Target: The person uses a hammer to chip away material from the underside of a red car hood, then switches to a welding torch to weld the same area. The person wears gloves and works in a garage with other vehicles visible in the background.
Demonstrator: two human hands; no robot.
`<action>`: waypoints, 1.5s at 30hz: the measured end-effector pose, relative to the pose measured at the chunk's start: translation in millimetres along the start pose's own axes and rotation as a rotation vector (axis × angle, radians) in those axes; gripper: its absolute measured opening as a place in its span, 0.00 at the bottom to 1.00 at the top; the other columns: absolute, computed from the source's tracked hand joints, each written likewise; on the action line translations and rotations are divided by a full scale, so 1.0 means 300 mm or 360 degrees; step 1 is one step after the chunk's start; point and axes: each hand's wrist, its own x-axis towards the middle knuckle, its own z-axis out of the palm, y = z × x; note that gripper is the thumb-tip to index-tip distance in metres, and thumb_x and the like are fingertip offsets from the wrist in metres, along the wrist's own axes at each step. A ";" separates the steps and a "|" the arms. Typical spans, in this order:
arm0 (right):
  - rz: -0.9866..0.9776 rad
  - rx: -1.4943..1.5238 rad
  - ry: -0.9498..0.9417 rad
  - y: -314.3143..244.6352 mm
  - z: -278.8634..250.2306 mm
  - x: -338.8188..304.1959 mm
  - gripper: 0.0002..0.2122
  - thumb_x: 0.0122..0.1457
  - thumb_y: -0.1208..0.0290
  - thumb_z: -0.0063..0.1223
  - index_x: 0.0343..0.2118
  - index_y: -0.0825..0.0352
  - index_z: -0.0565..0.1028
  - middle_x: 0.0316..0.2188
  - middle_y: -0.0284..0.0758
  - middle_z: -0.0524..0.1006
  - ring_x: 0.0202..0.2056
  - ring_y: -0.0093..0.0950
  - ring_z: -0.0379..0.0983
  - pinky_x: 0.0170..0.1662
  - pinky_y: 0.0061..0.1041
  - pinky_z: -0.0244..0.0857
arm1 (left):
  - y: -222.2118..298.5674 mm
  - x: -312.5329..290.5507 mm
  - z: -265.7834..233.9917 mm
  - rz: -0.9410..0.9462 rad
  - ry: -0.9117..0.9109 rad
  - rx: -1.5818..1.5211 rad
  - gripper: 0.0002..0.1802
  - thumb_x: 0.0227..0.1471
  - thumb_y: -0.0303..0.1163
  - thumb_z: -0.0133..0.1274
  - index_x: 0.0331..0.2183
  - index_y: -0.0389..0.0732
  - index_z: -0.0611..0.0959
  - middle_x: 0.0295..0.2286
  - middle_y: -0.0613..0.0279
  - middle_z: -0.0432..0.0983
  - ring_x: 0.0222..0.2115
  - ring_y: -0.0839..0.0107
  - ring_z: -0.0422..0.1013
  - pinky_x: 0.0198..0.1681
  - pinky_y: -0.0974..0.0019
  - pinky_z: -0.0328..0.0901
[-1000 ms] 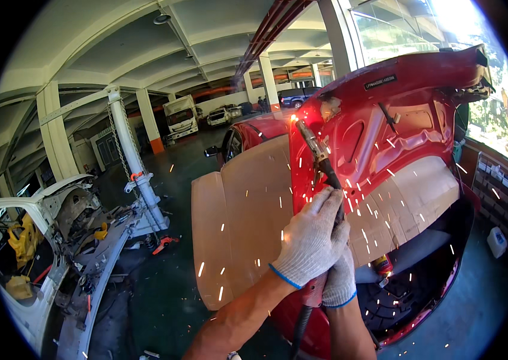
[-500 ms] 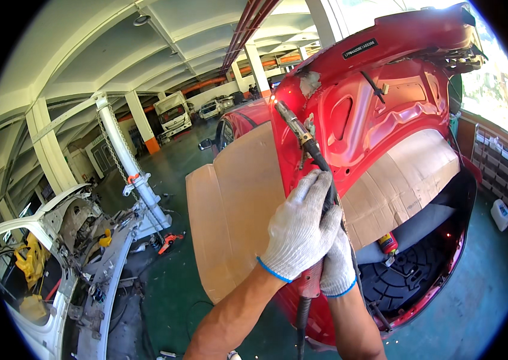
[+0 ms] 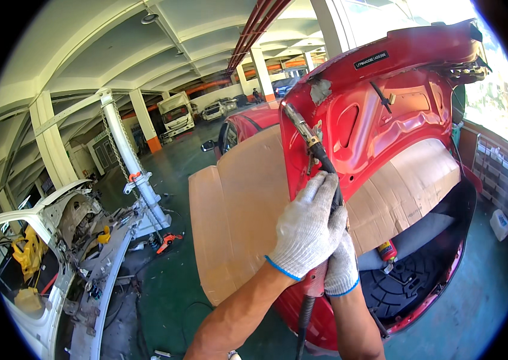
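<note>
Both my hands, in white knit gloves with blue cuffs, are wrapped round a welding torch (image 3: 304,129). My left hand (image 3: 308,225) grips its black neck from above. Below and partly behind it, my right hand (image 3: 342,264) closes round the handle, whose red lower part shows beneath. A black cable (image 3: 304,324) runs down from it. The metal nozzle points up at the left edge of a raised red trunk lid (image 3: 356,129), where a small spot glows. Bare, scraped metal (image 3: 320,91) shows on the lid beside the tip.
Cardboard sheets (image 3: 236,216) cover the car behind the lid. The open trunk (image 3: 407,282) holds a small red fire extinguisher (image 3: 387,249). At left stand a stripped white car body (image 3: 41,210) and a chained pulling post (image 3: 125,150). A white jug (image 3: 500,225) is at right.
The bright sparks at the nozzle have dwindled to a small glow. The lid and surroundings sit slightly lower and further right in view. Both hands keep their grip on the torch.
</note>
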 end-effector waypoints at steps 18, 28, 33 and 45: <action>0.0008 0.0018 0.0052 0.003 0.022 -0.004 0.18 0.67 0.71 0.52 0.59 0.61 0.70 0.49 0.37 0.78 0.48 0.32 0.78 0.50 0.33 0.75 | -0.001 0.001 -0.020 -0.0004 0.0012 -0.0014 0.30 0.54 0.35 0.61 0.55 0.32 0.76 0.54 0.40 0.73 0.51 0.44 0.75 0.53 0.53 0.71; 0.0036 -0.0062 0.0058 -0.012 0.033 -0.020 0.21 0.63 0.66 0.58 0.56 0.69 0.71 0.45 0.34 0.79 0.43 0.25 0.78 0.46 0.25 0.74 | 0.016 0.002 -0.024 -0.0082 -0.0054 0.0001 0.30 0.55 0.36 0.59 0.57 0.34 0.76 0.54 0.41 0.73 0.51 0.46 0.75 0.53 0.53 0.71; -0.0034 -0.0213 0.0101 -0.040 0.014 -0.045 0.21 0.61 0.67 0.60 0.55 0.70 0.72 0.43 0.34 0.79 0.42 0.24 0.78 0.47 0.25 0.73 | 0.027 -0.010 -0.013 -0.0054 -0.0128 -0.0102 0.31 0.55 0.38 0.60 0.57 0.34 0.76 0.54 0.41 0.73 0.51 0.44 0.74 0.53 0.54 0.71; 0.0568 -0.0080 -0.0131 -0.065 -0.079 -0.347 0.22 0.59 0.79 0.62 0.55 0.74 0.68 0.46 0.47 0.79 0.29 0.30 0.80 0.33 0.29 0.77 | -0.031 -0.460 -0.192 -0.0236 -0.0186 -0.0019 0.24 0.50 0.31 0.65 0.48 0.29 0.82 0.47 0.42 0.80 0.51 0.47 0.75 0.54 0.54 0.69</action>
